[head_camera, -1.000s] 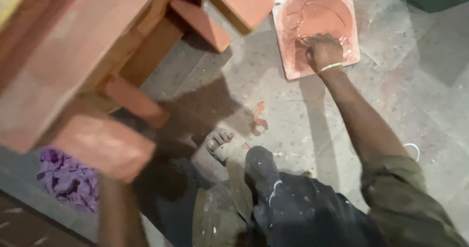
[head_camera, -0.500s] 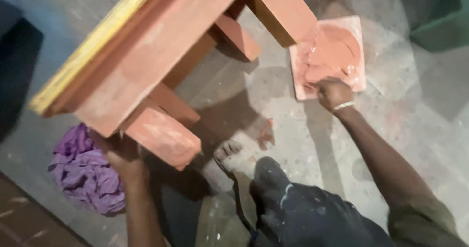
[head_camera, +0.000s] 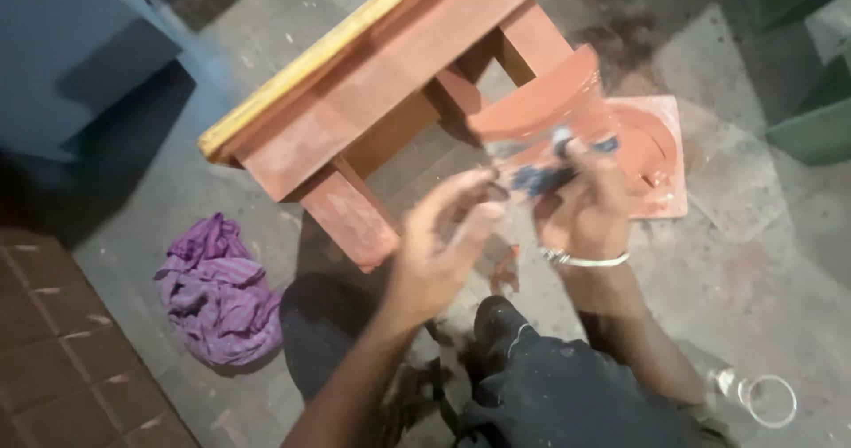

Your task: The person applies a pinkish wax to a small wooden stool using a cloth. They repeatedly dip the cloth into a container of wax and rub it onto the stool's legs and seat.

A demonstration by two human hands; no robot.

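My right hand (head_camera: 585, 213), with a metal bangle on the wrist, is shut on a wide putty scraper (head_camera: 542, 111). Its broad blade is smeared with red-brown paste and its dark handle sits in my fingers. My left hand (head_camera: 443, 249) is raised beside it with fingers apart, its fingertips close to the scraper's handle; blur hides whether they touch. Behind the hands a red-brown wooden stool (head_camera: 390, 85) with a yellow edge lies tipped on the floor. A square tile (head_camera: 660, 160) coated in the same paste lies just right of my right hand.
A crumpled purple cloth (head_camera: 217, 288) lies on the concrete floor at the left. A blue cabinet (head_camera: 71, 49) stands at the top left, green containers (head_camera: 811, 129) at the right edge, a clear glass jar (head_camera: 764, 399) at the lower right. My dark-trousered knee (head_camera: 550, 377) is below.
My right hand has lifted off the paste tile with the scraper in it. My left hand has left the stool's leg and come up beside the scraper.
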